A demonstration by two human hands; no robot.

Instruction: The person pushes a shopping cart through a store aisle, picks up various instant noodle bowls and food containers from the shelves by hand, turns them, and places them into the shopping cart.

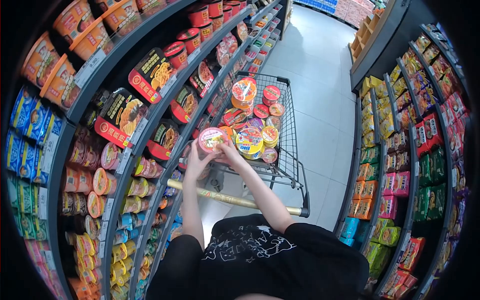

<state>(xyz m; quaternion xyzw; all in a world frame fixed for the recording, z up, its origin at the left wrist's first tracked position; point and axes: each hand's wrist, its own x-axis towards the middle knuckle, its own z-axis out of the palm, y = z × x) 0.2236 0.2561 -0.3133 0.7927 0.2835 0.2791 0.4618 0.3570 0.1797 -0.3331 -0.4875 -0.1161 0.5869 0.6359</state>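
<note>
Between my two hands is a noodle cup (212, 138) with a round pink lid, held above the near end of the shopping cart (294, 162). My left hand (195, 164) closes on its near left side. My right hand (229, 154) grips its near right side, with the fingers partly hidden. In the cart lie several instant noodle cups, among them a yellow-lidded cup (249, 141), an orange-and-white tub (243, 91) and a red-lidded cup (271, 93). The cart's pale handle (232, 199) runs below my forearms, and neither hand touches it.
The left shelf (122, 47) carries several rows of noodle cups and boxes, such as a black-and-red box (121, 118), close beside the cart. The right shelf (382, 165) holds bagged noodles. Pale floor tiles (320, 100) stretch between them.
</note>
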